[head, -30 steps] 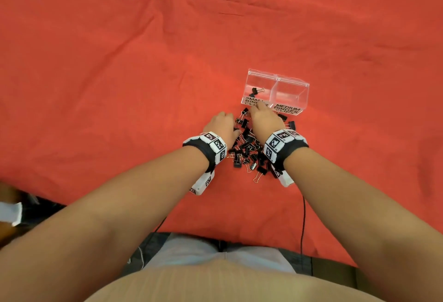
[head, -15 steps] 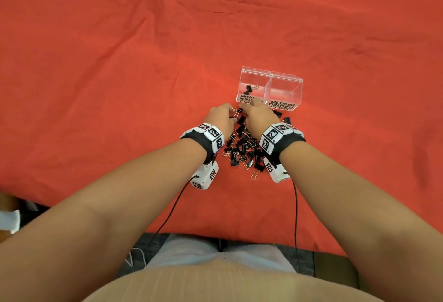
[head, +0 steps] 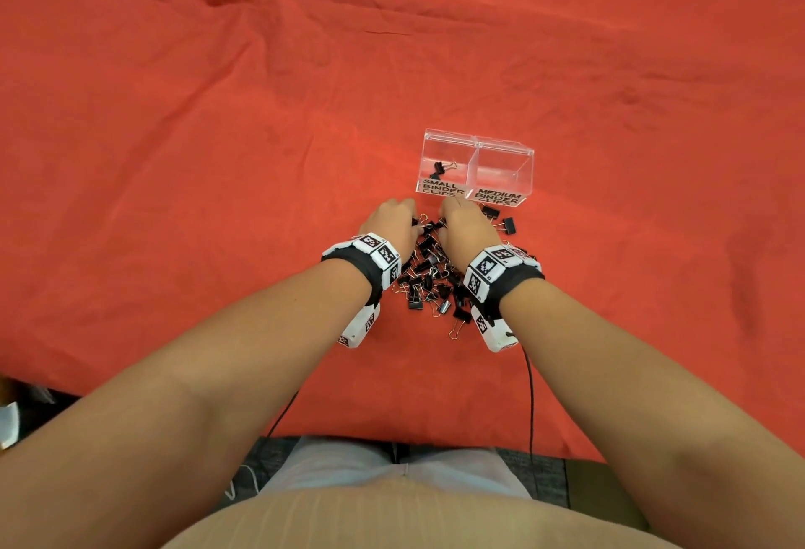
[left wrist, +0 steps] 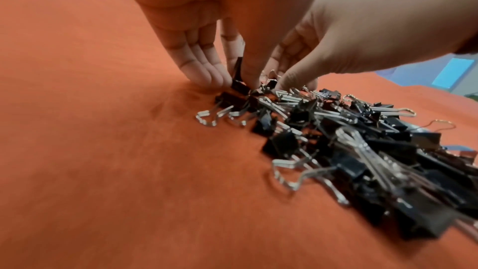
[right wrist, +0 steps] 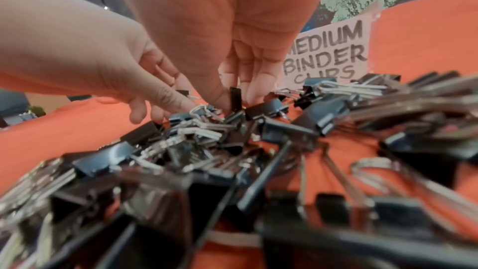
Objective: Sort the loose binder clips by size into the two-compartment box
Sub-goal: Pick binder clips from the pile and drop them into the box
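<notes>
A clear two-compartment box stands on the red cloth, labelled SMALL BINDER CLIPS on the left and MEDIUM BINDER CLIPS on the right. One small clip lies in the left compartment; the right one looks empty. Black binder clips lie in a pile just in front of the box. Both hands work at the pile's far end, close together. My left hand pinches an upright black clip between thumb and fingers. My right hand pinches another black clip.
Two clips lie apart to the right of the right hand, near the box front. Wrinkled red cloth covers the table all round. The table's near edge runs just in front of my lap.
Both hands have stayed at the far end of the pile in front of the box. The left hand has edged a little closer to the right hand.
</notes>
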Tool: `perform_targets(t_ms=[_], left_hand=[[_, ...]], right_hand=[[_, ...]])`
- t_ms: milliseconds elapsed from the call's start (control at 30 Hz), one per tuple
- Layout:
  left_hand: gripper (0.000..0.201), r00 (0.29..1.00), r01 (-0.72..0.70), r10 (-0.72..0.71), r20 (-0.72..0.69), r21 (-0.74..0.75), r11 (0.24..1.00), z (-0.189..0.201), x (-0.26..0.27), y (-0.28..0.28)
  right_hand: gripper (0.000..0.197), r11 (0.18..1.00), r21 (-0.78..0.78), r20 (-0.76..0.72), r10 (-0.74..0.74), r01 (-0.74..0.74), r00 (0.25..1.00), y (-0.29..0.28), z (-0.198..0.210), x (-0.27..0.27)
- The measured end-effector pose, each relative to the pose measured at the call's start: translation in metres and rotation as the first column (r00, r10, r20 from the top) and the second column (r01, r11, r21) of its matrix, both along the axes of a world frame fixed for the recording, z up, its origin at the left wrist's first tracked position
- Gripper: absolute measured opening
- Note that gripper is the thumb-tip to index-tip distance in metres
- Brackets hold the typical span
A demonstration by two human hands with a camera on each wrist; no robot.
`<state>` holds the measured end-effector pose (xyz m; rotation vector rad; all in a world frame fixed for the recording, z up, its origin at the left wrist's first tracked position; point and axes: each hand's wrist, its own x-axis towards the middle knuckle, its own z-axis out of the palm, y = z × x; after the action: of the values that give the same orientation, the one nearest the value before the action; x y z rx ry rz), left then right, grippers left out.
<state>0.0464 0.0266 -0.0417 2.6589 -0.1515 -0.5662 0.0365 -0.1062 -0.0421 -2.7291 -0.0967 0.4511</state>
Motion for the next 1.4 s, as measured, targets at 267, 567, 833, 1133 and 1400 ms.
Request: perform_targets(t_ms=[267,567,833,1133,1400], left_hand=[[0.017,0.996,-0.084,0.08,-0.049,-0.087,0.993,-0.002,-0.006,0.0],[0.011,0.984,-0.176,0.171,-0.05,-0.127,0.976,-0.003,-0.01,0.005],[0.01,0.951,-0.29,0.308,0.006,-0.316,0.903,0.016,0.006,0.002],[0.016,0.984,-0.113,0.15,0.096,-0.315,0.942,0.056,0.062,-0.034],[0.022,0.99,-0.062,0.097,0.105,-0.293,0.954,0.048,0.045,-0.018]], right_hand=[[0.011,0.928,0.277,0.026,-0.269,0.251,0.963,-0.01,0.034,0.01],[0.025,0.927,0.261,0.078,-0.298,0.269,0.951,-0.02,0.056,0.057],[0.017,0.991,0.126,0.002,-0.052,0.051,0.999,-0.005,0.033,-0.01],[0.024,0.995,0.036,-0.051,-0.09,0.092,0.995,-0.03,0.018,-0.025],[0.028,0.991,0.125,-0.063,0.061,-0.053,0.996,-0.013,0.014,-0.041]])
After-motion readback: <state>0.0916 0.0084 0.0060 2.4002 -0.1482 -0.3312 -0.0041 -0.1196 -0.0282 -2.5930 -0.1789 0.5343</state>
